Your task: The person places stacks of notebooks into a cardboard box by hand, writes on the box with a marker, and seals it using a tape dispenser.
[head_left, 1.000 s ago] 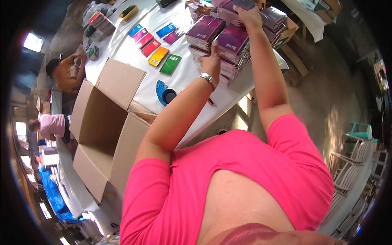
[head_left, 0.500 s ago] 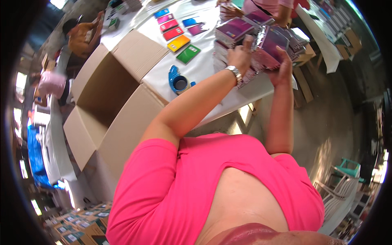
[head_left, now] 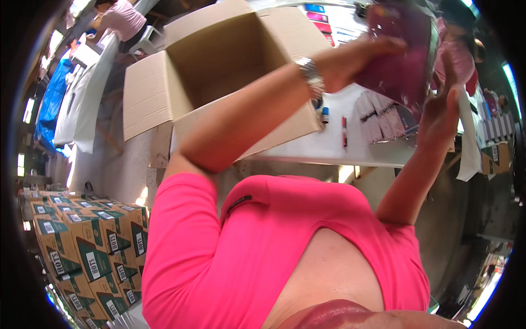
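Purple, motion-blurred: on my remote feed I see the notebook pack (head_left: 402, 68) raised over the white table (head_left: 323, 147), right of the open carton (head_left: 145, 96). Left hand (head_left: 353, 63) pinches its left side; right hand (head_left: 442, 109) is spread by its right edge, though whether it touches I cannot tell.

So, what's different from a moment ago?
The purple notebook bundle has been lifted off the piled notebooks toward the camera, the left hand gripping it, the right hand open beside it. The view has swung left. The cardboard box still stands open.
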Tool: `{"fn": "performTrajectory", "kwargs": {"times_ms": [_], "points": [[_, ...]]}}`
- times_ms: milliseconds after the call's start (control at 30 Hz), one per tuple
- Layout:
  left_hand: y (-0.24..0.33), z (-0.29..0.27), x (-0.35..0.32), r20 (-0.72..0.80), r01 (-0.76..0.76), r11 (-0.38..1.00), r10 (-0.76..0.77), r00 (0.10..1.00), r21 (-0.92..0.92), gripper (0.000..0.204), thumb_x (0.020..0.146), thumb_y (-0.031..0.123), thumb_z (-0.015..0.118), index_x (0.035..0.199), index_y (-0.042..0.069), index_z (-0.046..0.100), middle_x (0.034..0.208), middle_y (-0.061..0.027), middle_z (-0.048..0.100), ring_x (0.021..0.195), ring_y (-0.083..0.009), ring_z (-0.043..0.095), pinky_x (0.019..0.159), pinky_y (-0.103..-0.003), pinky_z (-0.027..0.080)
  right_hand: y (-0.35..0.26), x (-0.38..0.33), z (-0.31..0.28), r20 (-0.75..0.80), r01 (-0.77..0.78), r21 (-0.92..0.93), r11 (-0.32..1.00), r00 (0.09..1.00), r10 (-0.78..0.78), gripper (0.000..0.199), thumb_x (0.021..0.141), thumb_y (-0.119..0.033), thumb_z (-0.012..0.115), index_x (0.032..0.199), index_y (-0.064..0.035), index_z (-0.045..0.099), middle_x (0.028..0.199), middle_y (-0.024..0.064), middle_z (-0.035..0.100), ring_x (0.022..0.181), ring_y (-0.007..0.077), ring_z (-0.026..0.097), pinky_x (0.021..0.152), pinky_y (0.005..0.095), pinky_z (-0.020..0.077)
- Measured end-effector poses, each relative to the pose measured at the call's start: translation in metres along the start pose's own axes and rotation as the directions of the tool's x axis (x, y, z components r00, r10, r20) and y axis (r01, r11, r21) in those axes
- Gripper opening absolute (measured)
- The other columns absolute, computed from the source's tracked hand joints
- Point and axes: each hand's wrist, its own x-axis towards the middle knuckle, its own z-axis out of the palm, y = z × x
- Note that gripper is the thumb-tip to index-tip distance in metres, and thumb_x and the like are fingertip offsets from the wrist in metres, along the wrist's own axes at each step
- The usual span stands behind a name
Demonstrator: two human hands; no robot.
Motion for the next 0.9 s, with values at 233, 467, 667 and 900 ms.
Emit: {"fn": "performTrajectory", "kwargs": {"times_ms": [233, 467, 667, 900], "points": [[0.084, -0.113, -0.174, -0.559, -0.288, 0.937, 0.349, 0.752, 0.198, 0.040, 0.084, 0.030, 0.064, 0.112, 0.004, 0.054, 0.104, -0.0086, 0.063, 0.088, -0.0170, 0.064, 0.080, -0.031, 0.052, 0.105, 0.082, 0.171, 0.530, -0.270, -0.371, 0.889, 0.724, 0.441, 0.062, 0.076, -0.018, 0.066, 0.130, -0.0070, 0.039, 0.102, 0.0161, 0.060, 0.085, 0.0243, 0.062, 0.075, 0.0333, 0.0489], [0.107, -0.179, -0.277, -0.772, -0.448, 0.820, 0.528, 0.354, 0.355, 0.044, 0.082, 0.030, 0.066, 0.113, 0.002, 0.053, 0.106, -0.0082, 0.061, 0.095, -0.0174, 0.061, 0.081, -0.030, 0.050, 0.293, 0.037, 0.273, 0.529, -0.034, -0.802, 0.597, 0.423, 0.735, 0.086, 0.068, -0.029, 0.069, 0.141, -0.0105, 0.026, 0.108, 0.0204, 0.059, 0.098, 0.0293, 0.058, 0.085, 0.0357, 0.0459], [0.085, -0.204, -0.265, -0.807, -0.392, 0.820, 0.533, 0.256, 0.417, 0.052, 0.081, 0.036, 0.069, 0.112, 0.002, 0.048, 0.101, -0.0072, 0.059, 0.089, -0.0161, 0.061, 0.081, -0.031, 0.051, 0.255, 0.042, 0.311, 0.812, -0.820, -0.174, 0.545, 0.194, 0.551, 0.064, 0.089, -0.052, 0.041, 0.136, -0.0101, 0.033, 0.127, 0.0086, 0.050, 0.117, 0.0187, 0.048, 0.096, 0.0364, 0.0400], [0.017, -0.183, -0.251, -0.306, 0.600, -0.048, 0.826, 0.474, 0.799, 0.086, 0.085, 0.057, 0.050, 0.136, -0.007, 0.025, 0.135, -0.0280, 0.034, 0.129, -0.0354, 0.029, 0.104, -0.037, 0.024, 0.271, 0.058, 0.304, 0.638, 0.316, -0.770, 0.555, 0.348, 0.687, 0.077, 0.072, -0.033, 0.070, 0.136, -0.0095, 0.034, 0.114, 0.0159, 0.057, 0.103, 0.0251, 0.056, 0.085, 0.0349, 0.0460]]}}
